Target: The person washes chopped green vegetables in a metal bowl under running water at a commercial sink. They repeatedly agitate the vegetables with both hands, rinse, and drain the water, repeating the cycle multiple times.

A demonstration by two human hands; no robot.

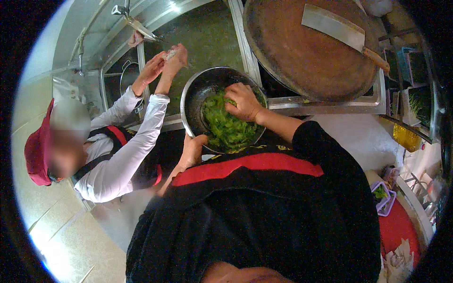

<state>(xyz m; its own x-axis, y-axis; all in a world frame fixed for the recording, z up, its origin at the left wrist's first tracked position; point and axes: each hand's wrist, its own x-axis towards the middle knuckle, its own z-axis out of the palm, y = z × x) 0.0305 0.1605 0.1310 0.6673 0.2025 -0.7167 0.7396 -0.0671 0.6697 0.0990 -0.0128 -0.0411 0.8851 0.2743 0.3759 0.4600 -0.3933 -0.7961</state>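
A deep metal bowl (188, 102) is tilted against my apron at the edge of a steel sink. Chopped leafy greens (230, 123) lie in its lower part. My left hand (194, 146) grips the rim at the near left side, thumb over the edge. Inside the bowl, my right hand (243, 102) rests on the greens with curled fingers; some green shows under the fingertips, and whether it holds any firmly is hidden. Beyond the bowl, greenish water (208, 39) fills the sink basin.
A cleaver (332, 28) lies on a large round wooden chopping block (283, 46) at the upper right. A co-worker in a red cap (37, 152) holds both hands (164, 63) near the faucet (141, 28). An oil bottle (407, 137) and purple basket (384, 198) stand right.
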